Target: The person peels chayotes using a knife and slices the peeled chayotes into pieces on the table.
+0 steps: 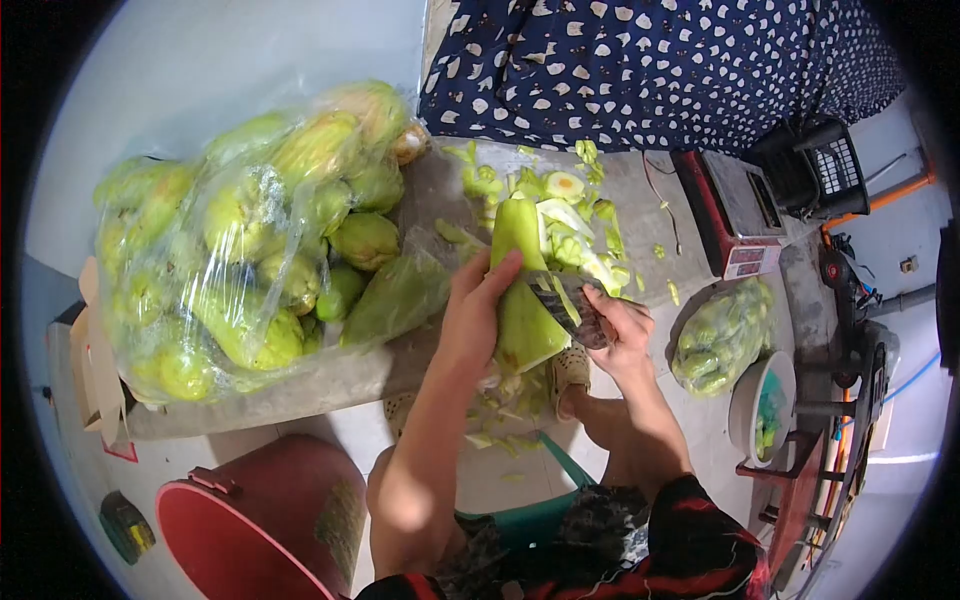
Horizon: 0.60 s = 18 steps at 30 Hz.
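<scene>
My left hand (478,305) is closed around the side of a long green papaya (519,240), held tilted over the grey bench. Its surface looks pale and partly peeled. In my right hand (622,322) is a knife (556,300) with a broad, dark blade, which lies against the papaya's right side. A strip of green peel rests on the blade. Behind the papaya, a heap of peelings (570,248) and a pale cut end (564,186) lie on the bench. The knife's handle is mostly hidden by my fingers.
A large clear bag of papayas (250,250) fills the bench's left side. To the right are a red scale (735,215), a smaller bag of green pieces (724,338) and a white bucket (785,400). A red bin (270,510) stands at lower left. Peelings litter the floor.
</scene>
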Motion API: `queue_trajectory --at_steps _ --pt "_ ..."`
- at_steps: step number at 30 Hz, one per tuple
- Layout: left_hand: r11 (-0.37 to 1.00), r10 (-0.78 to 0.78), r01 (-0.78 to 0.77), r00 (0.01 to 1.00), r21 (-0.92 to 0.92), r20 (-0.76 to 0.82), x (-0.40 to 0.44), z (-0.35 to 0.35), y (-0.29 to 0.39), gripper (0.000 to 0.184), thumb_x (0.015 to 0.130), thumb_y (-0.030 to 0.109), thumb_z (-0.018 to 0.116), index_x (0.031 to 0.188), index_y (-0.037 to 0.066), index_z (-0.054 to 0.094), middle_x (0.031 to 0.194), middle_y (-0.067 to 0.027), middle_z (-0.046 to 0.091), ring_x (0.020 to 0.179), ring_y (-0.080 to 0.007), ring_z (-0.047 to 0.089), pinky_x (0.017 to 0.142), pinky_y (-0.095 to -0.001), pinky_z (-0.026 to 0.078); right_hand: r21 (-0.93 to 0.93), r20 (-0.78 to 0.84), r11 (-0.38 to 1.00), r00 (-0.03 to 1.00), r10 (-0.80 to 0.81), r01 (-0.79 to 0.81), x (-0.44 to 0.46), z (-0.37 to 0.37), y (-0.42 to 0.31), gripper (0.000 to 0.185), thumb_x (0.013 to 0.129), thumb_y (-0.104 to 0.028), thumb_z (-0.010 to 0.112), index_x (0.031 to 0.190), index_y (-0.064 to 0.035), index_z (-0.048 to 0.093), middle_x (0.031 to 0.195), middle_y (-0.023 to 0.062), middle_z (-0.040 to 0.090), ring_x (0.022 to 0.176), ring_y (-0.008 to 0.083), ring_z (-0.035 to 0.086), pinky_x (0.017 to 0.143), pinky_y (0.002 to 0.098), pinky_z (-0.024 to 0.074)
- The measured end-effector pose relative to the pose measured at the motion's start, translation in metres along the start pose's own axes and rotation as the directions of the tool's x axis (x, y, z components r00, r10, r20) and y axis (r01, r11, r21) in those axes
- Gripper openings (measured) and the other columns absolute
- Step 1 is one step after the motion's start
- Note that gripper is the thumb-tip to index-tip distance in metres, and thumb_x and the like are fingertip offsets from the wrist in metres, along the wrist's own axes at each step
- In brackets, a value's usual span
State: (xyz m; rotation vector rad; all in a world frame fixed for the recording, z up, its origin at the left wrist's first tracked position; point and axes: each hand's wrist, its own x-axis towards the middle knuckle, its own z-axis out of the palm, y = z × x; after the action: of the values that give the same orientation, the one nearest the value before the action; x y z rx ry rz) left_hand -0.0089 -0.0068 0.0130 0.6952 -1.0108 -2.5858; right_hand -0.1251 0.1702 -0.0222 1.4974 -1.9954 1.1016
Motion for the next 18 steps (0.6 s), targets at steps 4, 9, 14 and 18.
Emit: queue_trajectory --at_steps 4,9,14,18 --pt "0.999 -0.008 0.011 0.996 0.031 -0.088 -0.009 0.012 0.008 0.046 0.093 0.029 0.063 0.125 -0.002 0.058 0.108 -0.0083 0.065 0.094 -0.0144 0.063 0.083 -0.0275 0.05 -0.016 0.009 1.0 1.0 0.02 -0.02 0.0 -0.002 0.0 0.025 0.072 0.0 0.077 0.096 0.006 0.071 0.07 0.012 0.068 0.055 0.022 0.066 0.055 0.028 0.051" --pt "1.0 0.0 0.0 1.0 -0.029 0.008 0.003 -0.004 0.002 0.051 0.092 0.03 0.063 0.131 -0.001 0.052 0.113 -0.0107 0.064 0.098 -0.0184 0.064 0.084 -0.0308 0.052 0.036 0.045 0.999 0.999 0.013 -0.015 0.004 -0.009 -0.011 0.025 0.073 0.003 0.076 0.097 0.0063 0.071 0.068 0.0126 0.067 0.053 0.0209 0.065 0.054 0.0283 0.0503" --pt "0.999 0.03 -0.027 0.998 -0.047 0.055 0.004 -0.008 0.0 0.049 0.093 0.029 0.061 0.132 0.001 0.052 0.112 -0.0109 0.065 0.095 -0.0209 0.067 0.081 -0.0327 0.055 0.07 0.032 0.998 0.999 -0.005 0.002 0.005 -0.008 -0.012 0.022 0.073 0.003 0.075 0.094 0.0064 0.071 0.068 0.0119 0.068 0.054 0.0197 0.066 0.055 0.0277 0.0506" --pt "0.999 0.017 -0.017 1.0 0.033 0.006 -0.005 0.002 0.004 0.046 0.093 0.031 0.063 0.126 -0.001 0.057 0.111 -0.0088 0.065 0.097 -0.0149 0.062 0.085 -0.0275 0.049 0.012 0.032 0.996 0.995 0.089 -0.09 0.002 -0.004 -0.008 0.02 0.073 0.003 0.076 0.092 0.0063 0.071 0.071 0.0123 0.07 0.057 0.0208 0.067 0.057 0.0276 0.0519"
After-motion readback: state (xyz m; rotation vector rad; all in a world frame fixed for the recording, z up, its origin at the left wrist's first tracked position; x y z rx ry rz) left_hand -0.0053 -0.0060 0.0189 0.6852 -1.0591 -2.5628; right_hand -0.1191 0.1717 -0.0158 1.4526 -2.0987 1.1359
